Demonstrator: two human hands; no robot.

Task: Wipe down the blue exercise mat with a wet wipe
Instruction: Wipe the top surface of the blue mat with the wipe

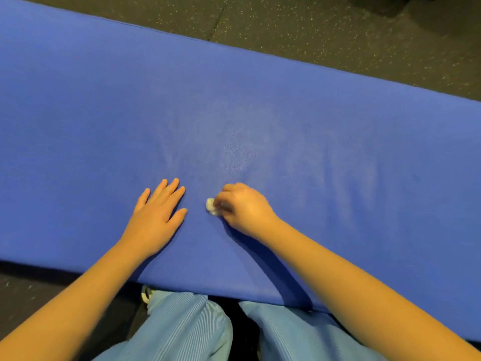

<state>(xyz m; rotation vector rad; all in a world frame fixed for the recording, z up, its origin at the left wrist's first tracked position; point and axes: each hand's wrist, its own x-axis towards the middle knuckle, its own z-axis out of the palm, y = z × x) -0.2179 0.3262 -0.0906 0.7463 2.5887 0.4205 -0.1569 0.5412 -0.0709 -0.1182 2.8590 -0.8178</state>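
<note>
The blue exercise mat (260, 105) stretches across the whole view, from the upper left down to the right. My left hand (156, 214) lies flat on it with straight fingers, near the front edge. A short way to its right, my right hand (244, 207) has its fingers curled round a small crumpled white wet wipe (211, 206) and holds it against the mat. Only a bit of the wipe shows past the fingertips. A paler, streaky patch marks the mat just beyond both hands.
Dark speckled rubber floor (338, 29) lies beyond the mat's far edge and at the lower left. My knees in light blue ribbed trousers (187, 321) sit against the mat's front edge. A dark object (406, 6) stands at the top right.
</note>
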